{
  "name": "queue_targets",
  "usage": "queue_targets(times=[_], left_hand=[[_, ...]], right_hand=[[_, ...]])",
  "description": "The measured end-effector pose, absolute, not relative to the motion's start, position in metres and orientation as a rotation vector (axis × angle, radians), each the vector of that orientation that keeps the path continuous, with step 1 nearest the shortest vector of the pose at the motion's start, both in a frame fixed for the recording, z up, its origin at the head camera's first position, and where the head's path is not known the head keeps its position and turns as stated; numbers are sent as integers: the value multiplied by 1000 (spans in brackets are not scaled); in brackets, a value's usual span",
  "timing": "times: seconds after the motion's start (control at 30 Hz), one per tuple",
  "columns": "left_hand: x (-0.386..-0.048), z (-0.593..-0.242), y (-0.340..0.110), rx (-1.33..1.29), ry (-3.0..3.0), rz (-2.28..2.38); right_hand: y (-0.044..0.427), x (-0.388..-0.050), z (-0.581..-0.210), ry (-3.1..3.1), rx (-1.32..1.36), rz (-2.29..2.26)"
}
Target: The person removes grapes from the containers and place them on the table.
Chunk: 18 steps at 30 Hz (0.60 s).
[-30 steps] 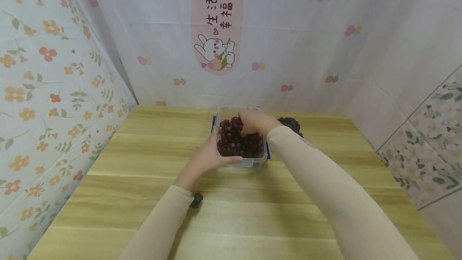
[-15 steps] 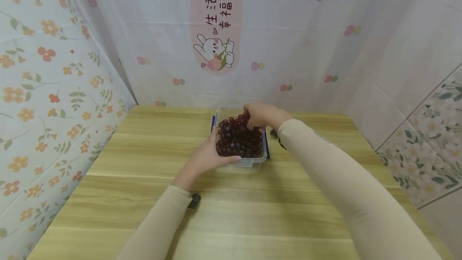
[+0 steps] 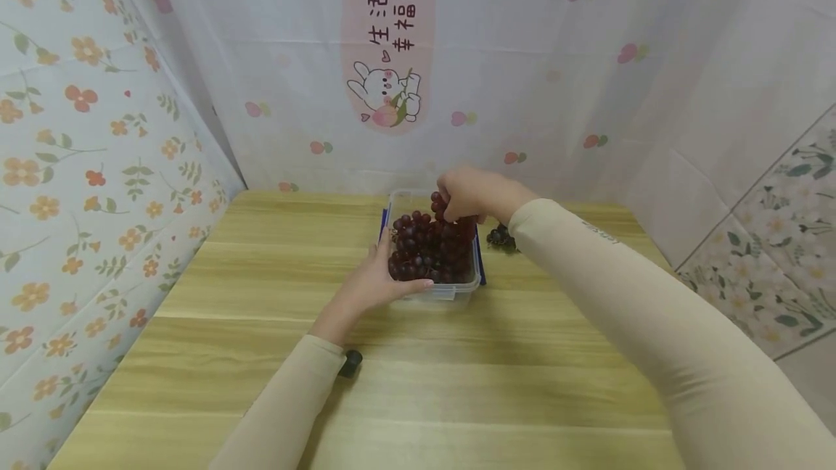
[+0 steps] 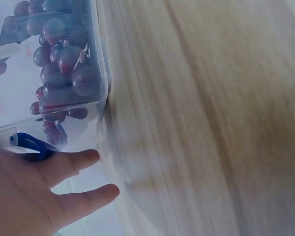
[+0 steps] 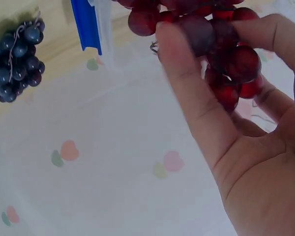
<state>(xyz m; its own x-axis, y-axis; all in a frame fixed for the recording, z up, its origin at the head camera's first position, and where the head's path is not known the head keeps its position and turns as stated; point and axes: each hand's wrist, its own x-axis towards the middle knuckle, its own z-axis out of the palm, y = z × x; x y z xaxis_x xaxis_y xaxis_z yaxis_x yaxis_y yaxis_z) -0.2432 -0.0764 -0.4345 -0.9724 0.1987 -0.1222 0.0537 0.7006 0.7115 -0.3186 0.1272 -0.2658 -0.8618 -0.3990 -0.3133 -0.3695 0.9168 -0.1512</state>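
A clear plastic container (image 3: 451, 287) with blue side latches (image 5: 87, 29) stands at the table's back, holding dark red grapes (image 3: 418, 249). My left hand (image 3: 368, 283) rests against its near left corner, the thumb along the front and straight fingers at the left side. In the left wrist view, two fingers (image 4: 83, 196) extend free of the wall. Over the container's far right part, my right hand (image 3: 473, 194) holds a bunch of red grapes (image 5: 231, 59) between thumb and fingers; part of the bunch is hidden by the hand.
A bunch of black grapes (image 5: 17, 64) lies on the table (image 3: 261, 274) to the right of the container, partly behind the right forearm in the head view. A printed curtain (image 3: 294, 93) hangs directly behind the table. A small dark object (image 3: 350, 363) shows beside the left sleeve.
My right hand has risen out of the container and moved slightly right, lifting part of the red grapes with it. The left hand keeps its place at the container.
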Motion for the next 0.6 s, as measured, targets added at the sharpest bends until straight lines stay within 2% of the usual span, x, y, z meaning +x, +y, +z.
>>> queue_targets(times=[0.6], left_hand=[[-246,-433,-79,279,2755,1102]], right_hand=[[120,-310,-210,2823,-647,28]])
